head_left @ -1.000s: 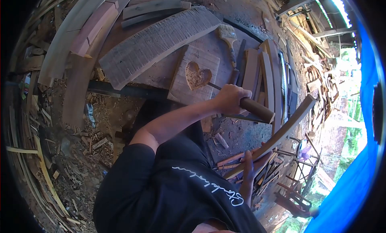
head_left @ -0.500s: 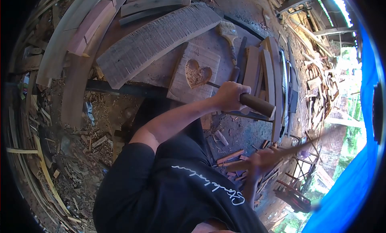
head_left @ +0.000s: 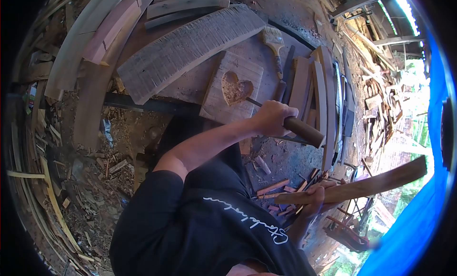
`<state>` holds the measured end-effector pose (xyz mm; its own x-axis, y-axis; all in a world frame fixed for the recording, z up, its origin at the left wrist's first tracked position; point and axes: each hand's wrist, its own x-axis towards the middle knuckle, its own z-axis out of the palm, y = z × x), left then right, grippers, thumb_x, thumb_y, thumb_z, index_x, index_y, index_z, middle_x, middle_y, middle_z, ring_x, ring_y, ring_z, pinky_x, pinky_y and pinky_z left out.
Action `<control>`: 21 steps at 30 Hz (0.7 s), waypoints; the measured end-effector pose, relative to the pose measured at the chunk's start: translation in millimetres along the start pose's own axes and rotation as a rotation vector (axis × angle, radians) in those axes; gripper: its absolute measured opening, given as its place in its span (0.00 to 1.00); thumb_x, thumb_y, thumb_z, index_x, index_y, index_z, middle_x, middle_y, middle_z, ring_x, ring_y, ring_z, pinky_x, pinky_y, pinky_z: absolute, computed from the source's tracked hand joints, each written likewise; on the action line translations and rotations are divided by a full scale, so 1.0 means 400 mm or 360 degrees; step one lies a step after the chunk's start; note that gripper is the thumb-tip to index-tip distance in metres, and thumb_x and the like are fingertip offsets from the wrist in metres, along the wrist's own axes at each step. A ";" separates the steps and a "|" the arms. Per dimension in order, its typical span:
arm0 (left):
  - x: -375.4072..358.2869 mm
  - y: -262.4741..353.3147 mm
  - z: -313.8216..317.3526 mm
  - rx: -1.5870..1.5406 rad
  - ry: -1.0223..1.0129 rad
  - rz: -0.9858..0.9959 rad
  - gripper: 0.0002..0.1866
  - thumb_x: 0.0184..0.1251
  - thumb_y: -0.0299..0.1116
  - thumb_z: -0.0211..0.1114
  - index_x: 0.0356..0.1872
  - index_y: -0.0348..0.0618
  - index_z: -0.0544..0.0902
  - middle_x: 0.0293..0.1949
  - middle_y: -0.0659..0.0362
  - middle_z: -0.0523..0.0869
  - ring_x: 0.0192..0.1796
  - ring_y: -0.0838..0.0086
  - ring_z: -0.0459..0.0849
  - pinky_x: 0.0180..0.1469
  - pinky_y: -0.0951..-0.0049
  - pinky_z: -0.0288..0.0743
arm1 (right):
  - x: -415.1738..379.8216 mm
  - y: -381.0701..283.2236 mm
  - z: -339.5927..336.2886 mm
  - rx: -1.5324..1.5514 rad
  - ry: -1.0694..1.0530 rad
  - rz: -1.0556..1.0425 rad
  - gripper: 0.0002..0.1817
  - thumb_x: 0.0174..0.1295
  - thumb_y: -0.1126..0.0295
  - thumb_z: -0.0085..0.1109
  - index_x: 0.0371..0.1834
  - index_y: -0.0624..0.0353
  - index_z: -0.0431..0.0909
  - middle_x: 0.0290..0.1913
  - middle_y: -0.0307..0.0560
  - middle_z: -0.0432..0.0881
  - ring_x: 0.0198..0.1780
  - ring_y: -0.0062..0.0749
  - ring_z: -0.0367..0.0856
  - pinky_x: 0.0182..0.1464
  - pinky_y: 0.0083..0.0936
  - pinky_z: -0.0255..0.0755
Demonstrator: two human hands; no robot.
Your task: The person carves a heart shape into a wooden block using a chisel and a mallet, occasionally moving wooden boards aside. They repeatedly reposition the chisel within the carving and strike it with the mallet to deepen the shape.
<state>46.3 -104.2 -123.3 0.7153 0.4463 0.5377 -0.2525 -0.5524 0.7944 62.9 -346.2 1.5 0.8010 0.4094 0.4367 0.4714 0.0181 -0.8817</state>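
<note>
A: Our left hand (head_left: 272, 118) wraps the chisel (head_left: 295, 126)'s round wooden handle, blade in the heart-shaped hollow (head_left: 235, 88) of the rough board (head_left: 232, 89) on the counter (head_left: 190, 88).

B: Our right hand (head_left: 318, 196), fingers closed, holds a flat wooden stick (head_left: 362, 185).

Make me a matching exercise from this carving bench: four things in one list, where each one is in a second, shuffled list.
Things:
1. chisel
2. wooden stick
3. paintbrush
4. heart cutout

Places:
A. lying on the bench beyond the board
B. in the left hand, tip at the heart
C. carved into the square board, full of chips
D. raised in the right hand

Pairs: 1-B, 2-D, 3-A, 4-C
</note>
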 end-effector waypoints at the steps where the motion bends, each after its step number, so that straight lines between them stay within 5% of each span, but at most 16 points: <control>1: 0.001 0.004 -0.001 -0.0020 0.0000 -0.0012 0.12 0.45 0.35 0.75 0.28 0.49 0.78 0.24 0.56 0.83 0.30 0.55 0.86 0.34 0.57 0.75 | -0.005 0.000 0.004 -0.0003 0.0001 0.0001 0.41 0.53 0.78 0.58 0.69 0.69 0.47 0.28 0.44 0.71 0.20 0.23 0.73 0.26 0.19 0.75; 10: 0.011 0.010 -0.011 -0.0103 -0.0008 -0.0107 0.13 0.44 0.33 0.76 0.28 0.47 0.78 0.24 0.55 0.83 0.32 0.54 0.85 0.35 0.58 0.75 | -0.006 0.012 -0.010 -0.0283 -0.0005 0.0117 0.37 0.56 0.74 0.55 0.69 0.69 0.51 0.29 0.46 0.73 0.18 0.24 0.74 0.23 0.17 0.73; 12: 0.015 0.007 -0.017 -0.0111 -0.0017 -0.0137 0.13 0.43 0.32 0.76 0.28 0.47 0.78 0.24 0.55 0.83 0.32 0.54 0.85 0.35 0.58 0.75 | 0.021 0.017 -0.029 -0.0190 -0.0131 -0.0335 0.37 0.56 0.73 0.56 0.69 0.69 0.51 0.29 0.47 0.73 0.20 0.25 0.75 0.26 0.19 0.74; 15: 0.014 0.001 -0.010 -0.0139 -0.0012 -0.0122 0.13 0.43 0.33 0.75 0.28 0.47 0.78 0.25 0.54 0.83 0.32 0.54 0.85 0.35 0.57 0.74 | 0.016 -0.015 0.004 0.0196 0.0022 -0.0323 0.37 0.57 0.71 0.57 0.70 0.67 0.53 0.30 0.48 0.73 0.25 0.24 0.75 0.28 0.21 0.73; 17: 0.012 -0.004 0.000 -0.0146 -0.0003 -0.0065 0.13 0.44 0.34 0.75 0.27 0.47 0.78 0.24 0.55 0.82 0.31 0.53 0.85 0.34 0.57 0.74 | -0.038 0.147 -0.099 0.0115 -0.0013 -0.0248 0.41 0.54 0.71 0.67 0.68 0.61 0.53 0.34 0.44 0.74 0.27 0.27 0.75 0.32 0.22 0.74; 19: 0.004 -0.001 0.016 -0.0125 -0.0063 -0.0092 0.12 0.45 0.34 0.75 0.27 0.47 0.78 0.23 0.55 0.82 0.30 0.53 0.85 0.34 0.57 0.74 | -0.072 0.163 -0.073 -0.1025 -0.0581 0.0267 0.37 0.54 0.74 0.67 0.67 0.60 0.57 0.35 0.43 0.74 0.29 0.27 0.75 0.31 0.23 0.74; 20: 0.009 -0.005 0.015 -0.0091 -0.0111 -0.0131 0.12 0.46 0.35 0.75 0.26 0.47 0.78 0.23 0.55 0.82 0.30 0.53 0.85 0.33 0.57 0.74 | -0.045 0.079 -0.032 -0.0671 -0.0485 0.0753 0.34 0.54 0.76 0.66 0.65 0.62 0.60 0.35 0.43 0.73 0.27 0.26 0.75 0.29 0.24 0.75; 21: 0.012 -0.008 0.009 -0.0078 -0.0092 -0.0136 0.12 0.46 0.35 0.75 0.26 0.47 0.78 0.23 0.55 0.82 0.30 0.53 0.85 0.33 0.57 0.74 | -0.020 0.046 -0.027 -0.0664 -0.0506 0.0742 0.34 0.54 0.76 0.66 0.65 0.62 0.60 0.35 0.43 0.73 0.27 0.26 0.75 0.29 0.24 0.75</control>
<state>53.0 -102.9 -124.2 0.7716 0.4482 0.4514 -0.2194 -0.4785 0.8502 69.0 -358.9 -16.1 0.8374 0.5374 -0.0998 0.2582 -0.5499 -0.7943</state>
